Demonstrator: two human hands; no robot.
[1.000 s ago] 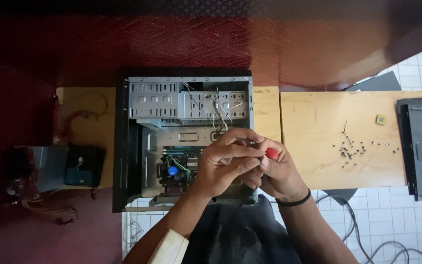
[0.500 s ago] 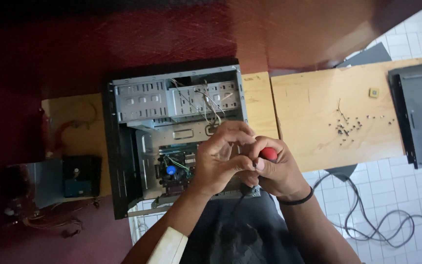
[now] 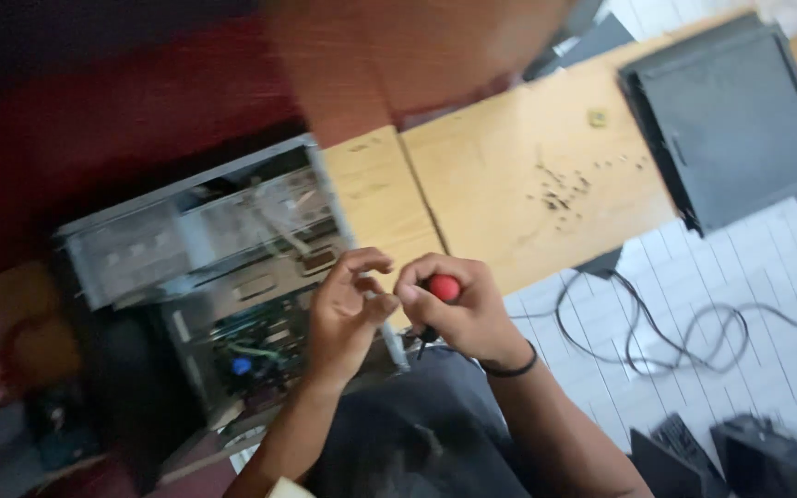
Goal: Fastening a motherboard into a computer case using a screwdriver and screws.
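An open desktop computer case (image 3: 186, 240) lies on its side on a wooden table (image 3: 509, 166), its circuit board and cables showing. My right hand (image 3: 458, 309) grips a screwdriver with a red handle (image 3: 443, 288); its dark shaft points down toward my lap. My left hand (image 3: 348, 309) is close beside it, fingers pinched near the screwdriver's lower end, over the case's near right corner. Whether the left fingers hold something small is hidden by blur.
A pile of small dark screws (image 3: 560, 189) lies on the table. A black flat panel (image 3: 726, 115) rests at the table's right end. Black cables (image 3: 675, 323) trail over the white tiled floor. Dark equipment (image 3: 749, 452) sits at the lower right.
The view has swung and tilted to the right, so the case now sits lower left and the floor shows. Both hands stay together around the red-handled screwdriver.
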